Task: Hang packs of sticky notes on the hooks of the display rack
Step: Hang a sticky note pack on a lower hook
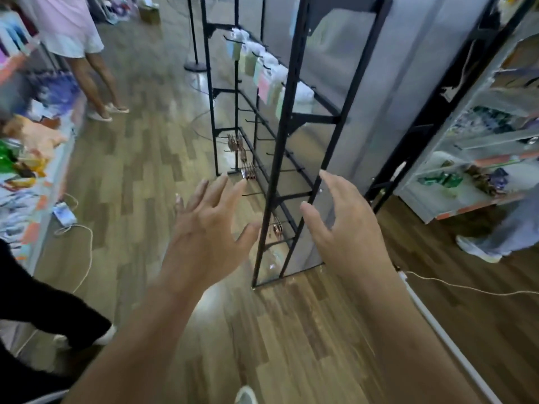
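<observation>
Both hands are bare and hold nothing. The left hand (204, 228) is raised palm-down with its fingers spread wide and the thumb out to the right. The right hand (347, 228) is likewise open, fingers straight and loosely apart, thumb pointing left. We note no contact between either hand and any object.

The rack (274, 170), a black metal frame, stands on the floor (145, 170). Its near upright passes between the two hands and it runs on ahead of them. A bare hook (252, 195) projects just beyond the left fingertips, and further bare hooks sit above it. The packs (264, 87) of sticky notes hang in a row on the upper hooks, well ahead of and above both hands; we make out pink, green and blue ones, blurred. Small copper-coloured items (233, 141) hang on lower hooks ahead of the left hand; we cannot tell what they are.

Right of the right hand stands a shelf unit (466, 210) holding mixed goods, with a white cable (466, 288) lying on the floor near it. Left of the left hand, a phone (64, 214) lies on the floor on a cord. A person in pink (70, 30) stands far ahead to the left, and a black-clad leg (52, 310) enters below the left hand.
</observation>
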Available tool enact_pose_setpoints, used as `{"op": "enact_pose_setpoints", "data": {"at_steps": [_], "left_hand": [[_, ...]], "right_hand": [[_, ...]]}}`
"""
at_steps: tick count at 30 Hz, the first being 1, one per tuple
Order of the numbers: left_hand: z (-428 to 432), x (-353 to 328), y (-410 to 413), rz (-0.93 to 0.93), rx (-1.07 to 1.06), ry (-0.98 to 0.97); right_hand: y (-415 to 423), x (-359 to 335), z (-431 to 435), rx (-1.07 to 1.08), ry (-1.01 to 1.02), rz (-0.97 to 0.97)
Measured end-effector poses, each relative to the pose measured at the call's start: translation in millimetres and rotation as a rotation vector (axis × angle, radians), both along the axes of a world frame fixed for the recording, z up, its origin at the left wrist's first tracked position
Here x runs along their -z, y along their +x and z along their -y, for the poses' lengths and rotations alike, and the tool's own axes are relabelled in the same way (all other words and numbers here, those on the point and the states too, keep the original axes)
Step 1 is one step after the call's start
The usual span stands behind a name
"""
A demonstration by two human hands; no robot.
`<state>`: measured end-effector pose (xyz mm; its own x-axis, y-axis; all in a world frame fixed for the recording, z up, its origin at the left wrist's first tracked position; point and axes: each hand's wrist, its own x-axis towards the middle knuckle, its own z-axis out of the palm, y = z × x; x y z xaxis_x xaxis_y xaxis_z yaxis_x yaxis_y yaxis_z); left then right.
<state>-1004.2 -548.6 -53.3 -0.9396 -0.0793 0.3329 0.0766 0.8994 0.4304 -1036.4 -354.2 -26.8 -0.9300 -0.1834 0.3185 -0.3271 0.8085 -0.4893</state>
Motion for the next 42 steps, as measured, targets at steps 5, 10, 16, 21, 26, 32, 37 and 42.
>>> {"op": "enact_pose_setpoints", "data": {"at_steps": [5,10,16,21,26,32,37,42], "left_hand": [[62.1,-16.2,-100.3,-0.001,-0.032,0.038],[129.1,-12.8,-212.1,-0.050,-0.010,0.097],[215.8,-22.1,-356.4,-0.075,0.121,0.123],[245.9,-45.5,-471.4,-0.101,0.254,0.181],[233.0,-52.8,-560.1,-0.069,0.436,0.242],[195.0,-49.7,-648.2,0.022,0.652,0.221],[155.4,-42.3,-692.6,0.143,0.867,0.207],[120.5,-12.3,-712.1,0.366,1.086,0.179]], "right_hand": [[-102.6,-23.3,74.6,-0.085,-0.007,-0.045],[-206.9,-19.6,142.6,-0.077,-0.029,-0.066],[-333.6,-19.6,218.5,0.148,-0.150,-0.160],[-416.0,-37.3,237.0,0.398,-0.174,-0.273],[-472.2,-42.4,227.8,0.615,-0.190,-0.390],[-533.5,-45.2,202.3,0.895,-0.279,-0.670],[-562.2,-59.2,190.4,1.004,-0.373,-0.774],[-575.3,-72.3,187.8,1.066,-0.414,-0.782]]}}
